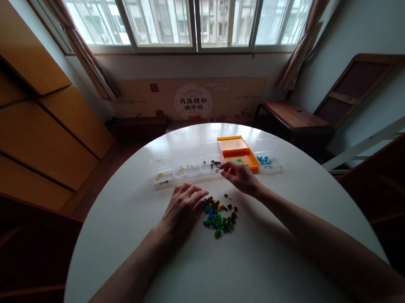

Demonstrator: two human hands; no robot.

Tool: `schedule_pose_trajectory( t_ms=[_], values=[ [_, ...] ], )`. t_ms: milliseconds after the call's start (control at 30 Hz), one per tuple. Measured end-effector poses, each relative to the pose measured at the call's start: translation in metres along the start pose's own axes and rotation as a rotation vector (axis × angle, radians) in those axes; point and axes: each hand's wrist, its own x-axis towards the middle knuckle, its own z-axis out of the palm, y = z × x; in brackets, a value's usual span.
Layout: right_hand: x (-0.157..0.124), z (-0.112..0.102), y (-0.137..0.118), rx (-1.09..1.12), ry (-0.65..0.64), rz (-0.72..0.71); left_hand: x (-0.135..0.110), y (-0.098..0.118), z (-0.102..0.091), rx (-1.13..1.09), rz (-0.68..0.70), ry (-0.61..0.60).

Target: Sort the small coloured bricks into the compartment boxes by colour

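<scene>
A small heap of tiny coloured bricks [219, 216], blue, green, brown and yellow, lies in the middle of the round white table [229, 267]. My left hand [183, 206] rests palm down with its fingers spread, its fingertips touching the heap's left edge. My right hand [239, 174] reaches forward past the heap, fingers curled in a pinch at the near edge of the orange tray [236, 145] and the clear box [210, 162] holding brown pieces. What the pinch holds is too small to make out.
A row of clear boxes runs along the far side of the table: one with yellow pieces [162, 171], one with pale pieces [186, 167], one with blue pieces [269, 159]. A dark wooden bench [294, 115] stands behind the table. Cabinets line the left wall.
</scene>
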Motion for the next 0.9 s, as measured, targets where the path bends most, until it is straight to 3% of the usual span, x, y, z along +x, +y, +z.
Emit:
schedule_pose_trajectory(
  t_ms=[200,900],
  values=[
    [-0.027,0.0,-0.002,-0.021,-0.052,-0.04,0.001,0.0,0.002,-0.017,0.019,-0.082],
    [-0.046,0.012,-0.025,0.084,-0.099,-0.058,0.005,0.003,0.0,-0.092,-0.002,0.065]
  ],
)
